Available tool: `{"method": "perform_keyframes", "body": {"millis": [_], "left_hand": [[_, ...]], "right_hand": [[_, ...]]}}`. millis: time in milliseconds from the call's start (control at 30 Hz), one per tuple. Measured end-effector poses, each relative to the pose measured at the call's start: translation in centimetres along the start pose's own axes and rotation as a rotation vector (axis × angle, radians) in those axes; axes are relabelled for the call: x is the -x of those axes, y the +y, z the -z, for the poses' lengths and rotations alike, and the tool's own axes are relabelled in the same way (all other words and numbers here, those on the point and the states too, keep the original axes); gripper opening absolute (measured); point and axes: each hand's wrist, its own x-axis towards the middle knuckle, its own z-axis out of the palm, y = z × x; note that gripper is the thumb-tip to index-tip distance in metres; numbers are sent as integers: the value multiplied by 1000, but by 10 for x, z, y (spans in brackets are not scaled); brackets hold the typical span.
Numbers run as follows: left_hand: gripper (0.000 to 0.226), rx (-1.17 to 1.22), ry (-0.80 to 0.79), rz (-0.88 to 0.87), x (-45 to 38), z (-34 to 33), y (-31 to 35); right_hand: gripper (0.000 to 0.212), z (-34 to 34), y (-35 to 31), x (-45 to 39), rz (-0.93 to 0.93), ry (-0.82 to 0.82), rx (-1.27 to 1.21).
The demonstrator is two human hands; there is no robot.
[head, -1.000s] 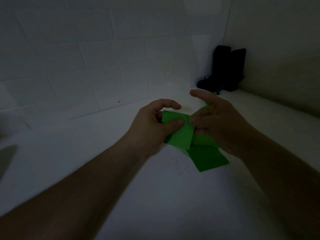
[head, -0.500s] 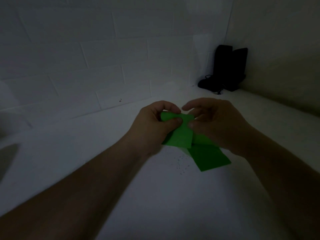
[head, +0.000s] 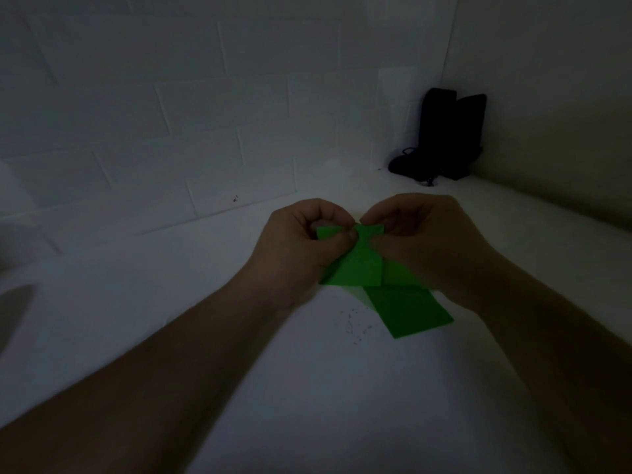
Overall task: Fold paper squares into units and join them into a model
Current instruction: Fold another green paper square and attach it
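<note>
Both hands meet over the white table. The left hand pinches the top edge of a green paper unit between thumb and curled fingers, and the right hand pinches the same edge just beside it. A second green strip lies flat on the table, its upper end running under the held piece. The light is dim, so whether the two are already tucked together is hard to say. A slip could spring the crease or tear that edge if the hands pull apart. The paper looks thin, matte and sharply creased. A dark upright object stands in the corner.
</note>
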Motion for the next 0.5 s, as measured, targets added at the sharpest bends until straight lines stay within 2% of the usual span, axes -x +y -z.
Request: {"method": "perform_keyframes", "body": {"millis": [100,233,367,500], "left_hand": [[13,13,-27,2,2,-2,1],[28,-19,-35,1,3,-3,2],[34,59,-16,89,2,2,5],[46,103,-76,207,0,10,8]], "right_hand": [[27,-1,0,-1,-60,-2,-101],[31,-1,1,-2,-76,-24,-218],[29,3,1,-3,-33,-61,-116],[50,7,-1,-1,-49,-195,37]]}}
